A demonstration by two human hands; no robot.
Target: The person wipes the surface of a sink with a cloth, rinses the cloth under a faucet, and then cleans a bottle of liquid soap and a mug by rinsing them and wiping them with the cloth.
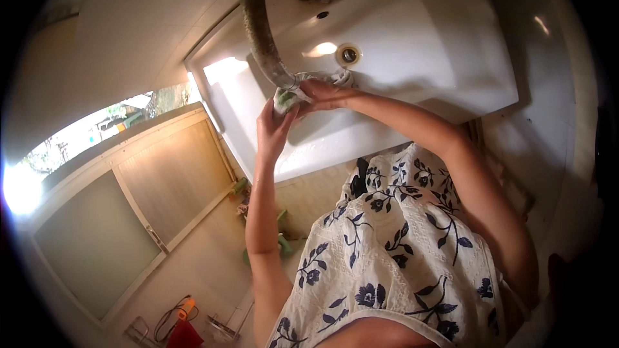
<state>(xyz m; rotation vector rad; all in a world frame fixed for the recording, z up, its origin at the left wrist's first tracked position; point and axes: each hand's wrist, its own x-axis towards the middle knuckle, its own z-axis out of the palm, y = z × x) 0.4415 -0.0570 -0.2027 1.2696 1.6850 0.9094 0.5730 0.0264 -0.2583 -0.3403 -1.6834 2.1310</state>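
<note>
Over sink point(400, 22); crumpled white-green cloth point(284, 100)

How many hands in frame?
2: left hand and right hand, both gripping the white-and-green cloth by the gooseneck faucet's mouth. Some fingers are hidden.
</note>
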